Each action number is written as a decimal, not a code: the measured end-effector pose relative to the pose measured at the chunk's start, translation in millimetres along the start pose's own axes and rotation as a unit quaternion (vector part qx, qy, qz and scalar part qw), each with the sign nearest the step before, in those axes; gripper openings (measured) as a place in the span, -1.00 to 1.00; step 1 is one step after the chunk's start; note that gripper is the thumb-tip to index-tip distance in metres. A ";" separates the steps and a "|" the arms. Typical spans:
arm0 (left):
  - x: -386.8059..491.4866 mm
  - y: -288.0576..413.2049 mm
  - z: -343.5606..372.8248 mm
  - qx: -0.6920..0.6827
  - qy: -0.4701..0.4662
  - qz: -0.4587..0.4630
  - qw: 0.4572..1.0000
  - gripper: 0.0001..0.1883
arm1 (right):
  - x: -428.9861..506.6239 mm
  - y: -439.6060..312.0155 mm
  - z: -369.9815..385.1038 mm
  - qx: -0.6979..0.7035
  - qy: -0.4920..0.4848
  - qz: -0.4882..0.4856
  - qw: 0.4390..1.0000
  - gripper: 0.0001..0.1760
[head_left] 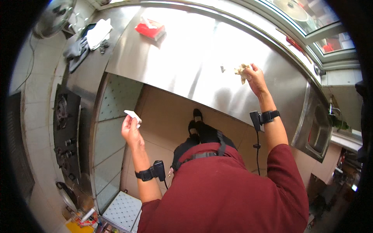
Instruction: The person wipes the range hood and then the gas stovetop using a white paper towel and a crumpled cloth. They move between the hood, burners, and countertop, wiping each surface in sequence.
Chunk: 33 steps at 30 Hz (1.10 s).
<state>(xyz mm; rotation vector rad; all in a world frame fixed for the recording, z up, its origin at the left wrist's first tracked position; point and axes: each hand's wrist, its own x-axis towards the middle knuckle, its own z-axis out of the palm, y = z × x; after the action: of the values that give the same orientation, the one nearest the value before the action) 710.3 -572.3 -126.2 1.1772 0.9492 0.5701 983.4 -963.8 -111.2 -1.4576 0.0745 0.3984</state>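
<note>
My left hand (pixel 131 131) pinches a small, flat white object (pixel 133 114), perhaps a folded tissue, between thumb and fingers. It is held out over the floor, left of the steel worktop (pixel 180 58). On the other side, my right hand (pixel 256 79) grips a crumpled beige-yellow piece (pixel 242 72) that looks like paper or cloth, above the worktop's right part. Just left of that piece lies a small grey-white scrap (pixel 222 69) on the steel. Both wrists wear black straps with a small device.
A red tissue pack (pixel 150 30) stands at the worktop's far left. Grey and white cloths (pixel 99 34) lie in the left corner near the gas stove (pixel 65 116). A steel sink (pixel 317 131) is at right, below the window (pixel 320 26). A wok (pixel 67 195) sits lower left.
</note>
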 end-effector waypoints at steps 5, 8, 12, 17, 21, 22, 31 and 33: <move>0.0 -3.2 -1.5 0.016 0.020 -0.039 0.999 -0.59 | 24.4 16.9 -17.8 -0.110 -0.013 0.042 0.993 -0.62; 9.9 -4.6 0.8 0.022 0.050 -0.035 0.998 -0.59 | 42.4 38.5 1.8 -0.221 0.015 0.041 0.974 -0.35; 19.2 4.9 3.3 0.018 0.059 -0.010 0.998 -0.63 | 66.0 55.9 30.4 -0.358 0.066 0.081 0.928 -0.20; 25.6 22.6 1.3 0.015 0.059 -0.002 0.998 -0.68 | 73.3 51.6 34.2 -0.514 0.047 0.048 0.855 -0.47; 64.7 29.6 -23.6 0.007 0.073 -0.021 0.997 -0.66 | 78.2 57.2 49.8 -0.582 0.053 -0.034 0.811 -0.51; 82.2 31.0 -34.3 0.003 0.072 -0.021 0.997 -0.66 | 80.7 59.7 60.0 -0.600 0.071 -0.033 0.796 -0.51; 177.2 55.5 -108.8 0.006 0.007 -0.035 0.999 -0.65 | 89.9 45.3 242.8 -0.464 0.065 -0.055 0.882 -0.71; 198.9 63.6 -119.0 0.019 -0.012 -0.032 0.999 -0.66 | 101.0 53.6 329.8 -0.275 -0.076 -0.069 0.956 -0.79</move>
<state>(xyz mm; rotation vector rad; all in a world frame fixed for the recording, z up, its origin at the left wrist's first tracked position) 715.9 -332.4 -139.5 1.1798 0.9781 0.4877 998.5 -617.2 -150.6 -1.9606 -0.2815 0.4346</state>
